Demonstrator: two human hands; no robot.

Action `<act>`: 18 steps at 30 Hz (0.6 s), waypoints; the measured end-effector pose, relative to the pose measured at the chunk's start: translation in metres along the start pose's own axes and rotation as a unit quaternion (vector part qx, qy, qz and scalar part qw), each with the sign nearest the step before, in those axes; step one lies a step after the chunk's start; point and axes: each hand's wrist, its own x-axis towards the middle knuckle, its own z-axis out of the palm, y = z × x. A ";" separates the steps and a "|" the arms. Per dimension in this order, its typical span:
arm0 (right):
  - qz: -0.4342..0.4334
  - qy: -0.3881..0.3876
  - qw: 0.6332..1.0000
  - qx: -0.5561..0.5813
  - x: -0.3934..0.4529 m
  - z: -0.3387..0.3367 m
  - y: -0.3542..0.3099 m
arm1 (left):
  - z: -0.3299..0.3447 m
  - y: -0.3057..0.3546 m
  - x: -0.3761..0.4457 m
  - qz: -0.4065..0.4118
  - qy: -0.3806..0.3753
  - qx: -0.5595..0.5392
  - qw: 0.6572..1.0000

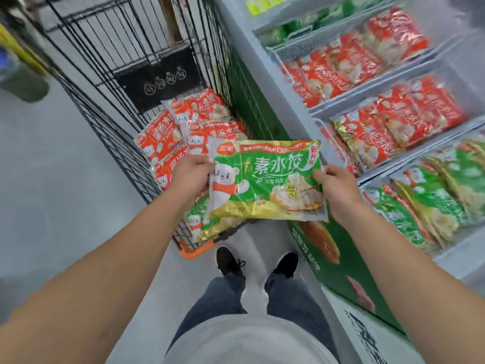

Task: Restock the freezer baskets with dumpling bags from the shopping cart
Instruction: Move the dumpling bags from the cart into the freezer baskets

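**Ana:** Both hands were on it — left hand (189,172) pinched the left edge of the green dumpling bag (265,179), right hand (335,183) had fingers curled round the right edge. Bag held flat, face up, between cart and freezer, above the shoes.

**Ben:** And the big picture?

**Ana:** Biggest first: the freezer (265,82) ran down the right side, a long chest with a smooth pale rim and a glossy green printed front. Inside sat pale mesh freezer baskets (294,52), rectangular, side by side.

**Ben:** Stocked?

**Ana:** They were. The middle baskets held red dumpling bags in the freezer (367,59), shiny and crinkled, standing on edge in rows. The nearest basket held green bags in the freezer (430,200), gold foil along their edges. All a bit blurred.

**Ben:** The cart?

**Ana:** The shopping cart (105,82) stood to the left, thin black wire in a grid, a dark plastic flap on its far wall, an orange plastic corner nearest the feet. Red bags in the cart (168,135) lay flat and overlapping on its floor, and another green bag in the cart (210,222) lay under the held one.

**Ben:** The held bag itself?

**Ana:** Soft rectangular pillow pack, slick film, green face with a white bear, gold crinkled band along the near edge, clear sealed margins.

**Ben:** Smallest?

**Ana:** Black shoes (284,264) on smooth grey floor (52,193).
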 end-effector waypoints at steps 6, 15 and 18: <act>0.012 0.048 0.995 0.090 -0.013 -0.115 0.035 | 0.089 0.062 -0.035 0.097 -0.069 0.070 0.990; 0.044 0.141 0.976 0.157 -0.013 -0.269 0.132 | 0.277 0.108 -0.087 0.197 -0.142 0.197 0.950; 0.062 0.170 0.969 0.170 -0.012 -0.292 0.160 | 0.323 0.112 -0.094 0.201 -0.168 0.219 0.940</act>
